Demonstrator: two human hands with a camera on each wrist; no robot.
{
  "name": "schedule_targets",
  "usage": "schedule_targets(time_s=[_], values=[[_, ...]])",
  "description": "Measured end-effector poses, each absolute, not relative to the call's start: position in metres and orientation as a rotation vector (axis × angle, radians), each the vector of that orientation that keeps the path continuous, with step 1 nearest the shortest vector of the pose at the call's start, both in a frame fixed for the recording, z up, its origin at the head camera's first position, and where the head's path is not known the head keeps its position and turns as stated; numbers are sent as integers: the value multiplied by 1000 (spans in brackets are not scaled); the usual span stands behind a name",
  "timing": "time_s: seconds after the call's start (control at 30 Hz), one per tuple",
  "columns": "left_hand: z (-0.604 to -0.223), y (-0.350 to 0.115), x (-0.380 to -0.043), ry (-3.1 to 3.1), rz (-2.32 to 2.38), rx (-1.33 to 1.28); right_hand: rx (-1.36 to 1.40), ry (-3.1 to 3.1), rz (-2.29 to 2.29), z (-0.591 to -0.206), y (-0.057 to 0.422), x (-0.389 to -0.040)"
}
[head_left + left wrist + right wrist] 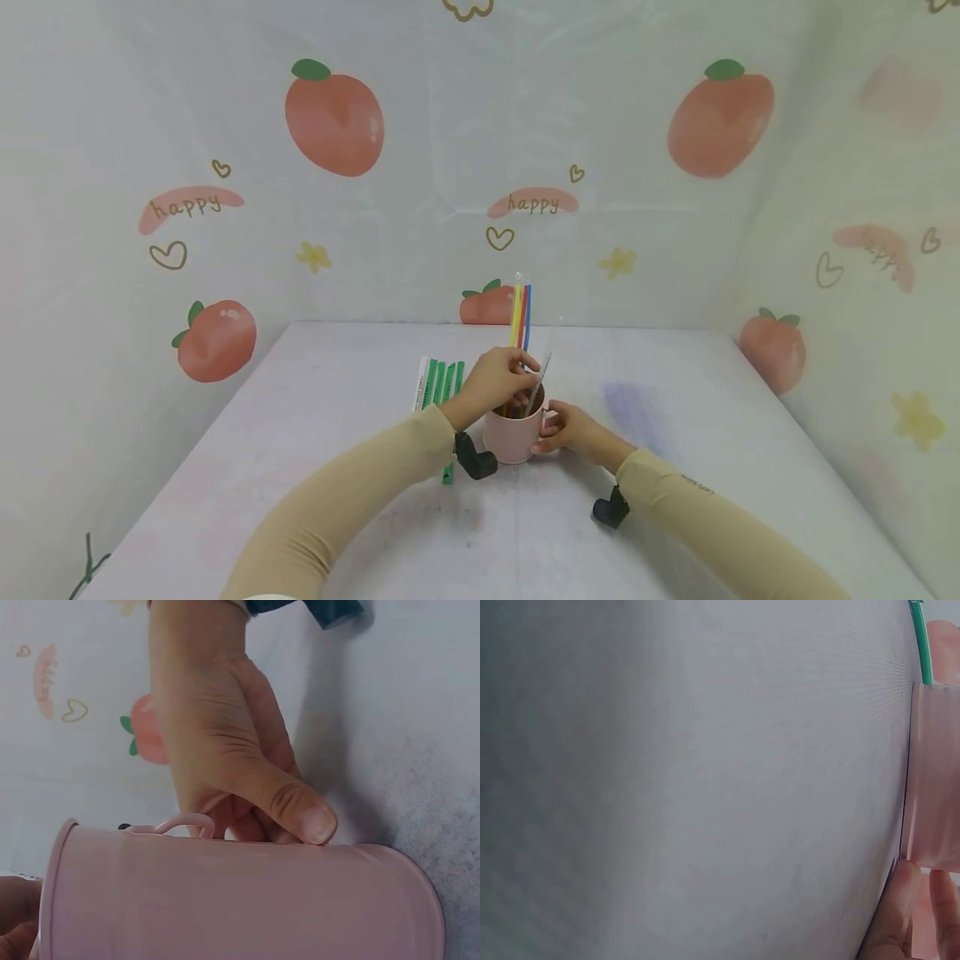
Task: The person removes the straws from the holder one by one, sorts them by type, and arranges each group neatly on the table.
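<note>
A pink mug (513,439) stands upright on the table, with yellow, red and blue straws (521,312) rising from it. My left hand (493,382) reaches over the rim with bent fingers and pinches a thin whitish, see-through straw (546,367), which leans to the right with its lower end inside the mug. At the mug's right side my right hand (573,429) holds it by the handle. In the left wrist view the right thumb (319,823) presses on the mug's wall beside the handle (187,820). Fingertips of the right hand (892,911) touch the mug in the right wrist view.
Several long green sticks (440,383) lie left of the mug, partly hidden behind the left forearm. A white strip with small print (421,383) lies beside them. The white table (360,367) meets a printed backdrop (420,208) at its back edge.
</note>
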State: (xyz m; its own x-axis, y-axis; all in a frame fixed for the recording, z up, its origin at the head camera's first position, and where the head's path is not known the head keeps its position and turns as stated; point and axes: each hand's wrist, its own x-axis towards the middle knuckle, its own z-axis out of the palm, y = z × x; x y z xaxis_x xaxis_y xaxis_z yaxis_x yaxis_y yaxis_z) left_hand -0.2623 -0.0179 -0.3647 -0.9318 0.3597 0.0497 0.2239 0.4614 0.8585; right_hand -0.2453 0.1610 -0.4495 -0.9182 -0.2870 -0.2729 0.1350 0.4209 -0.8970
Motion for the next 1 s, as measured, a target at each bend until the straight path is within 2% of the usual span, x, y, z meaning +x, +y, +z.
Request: schedule_targets(time_s=[1.0], values=[[-367,-18,-259,2600,1484,533,-112,2303,-1490,-449,160,-244]])
